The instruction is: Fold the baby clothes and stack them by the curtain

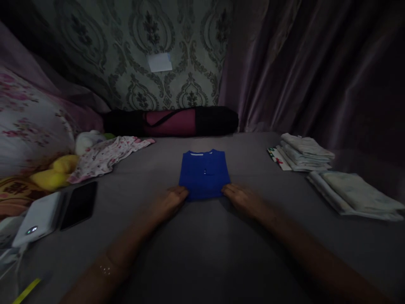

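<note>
A blue shirt (205,175), folded into a near-square, lies flat on the grey bed sheet (202,253) with its collar edge pointing away from me. My left hand (173,199) closes on the shirt's near left corner, fingertips at the fabric. At the near right corner, my right hand (239,196) has its fingers closed on the cloth in the same way. Both hands are a little blurred, and the fingertips partly disappear at the shirt's edge. A small light mark shows on the front of the shirt.
Folded cloths (305,152) are stacked at the right, with another folded bundle (357,194) nearer. On the left lie a flowered garment (109,156), a dark phone (79,204), a white power bank (39,219) with a cable and yellow plush (55,173). A black-and-maroon long bag (171,122) lines the wall.
</note>
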